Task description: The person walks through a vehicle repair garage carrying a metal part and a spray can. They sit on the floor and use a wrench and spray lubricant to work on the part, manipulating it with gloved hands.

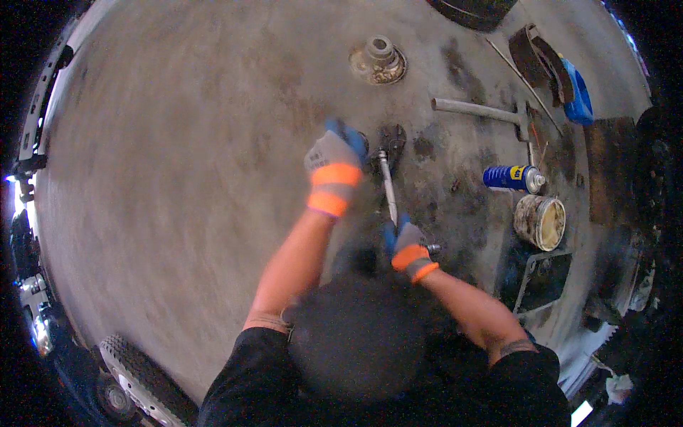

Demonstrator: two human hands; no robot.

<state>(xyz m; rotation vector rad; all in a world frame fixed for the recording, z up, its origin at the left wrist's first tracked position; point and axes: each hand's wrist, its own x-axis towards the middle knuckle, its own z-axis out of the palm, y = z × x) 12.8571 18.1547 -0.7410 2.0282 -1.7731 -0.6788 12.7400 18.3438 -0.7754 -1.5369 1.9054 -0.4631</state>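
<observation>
Gloves, 2, grey and blue with orange cuffs, one per hand. Left hand (336,151), 1: fingers curled and blurred; whether they pinch anything cannot be told; placed just left of a dark metal part (395,141). Right hand (408,245), 1: closed round the lower end of a silver-shafted wrench (388,186). Wrench, 1: on the concrete floor side of the person, shaft rising from the right fist, upper end at the dark metal part; contact there cannot be told.

Beyond the hands: flanged hub (379,58), 1, spigot upward. Metal pipe (473,109), 1, lying flat. Thin rod (525,87), 1, slanting. Brake shoe (544,60), curved, rust-brown, count uncertain, next to 1 blue container (578,92).

Right side: aerosol can (509,178), 1, blue, on its side, nozzle rightward. Stained tub (530,219), 1, open, pale contents, near the can. Tyres, 2: upper tyre (475,10), cut by the view's edge; lower-left tyre (146,370), tilted
</observation>
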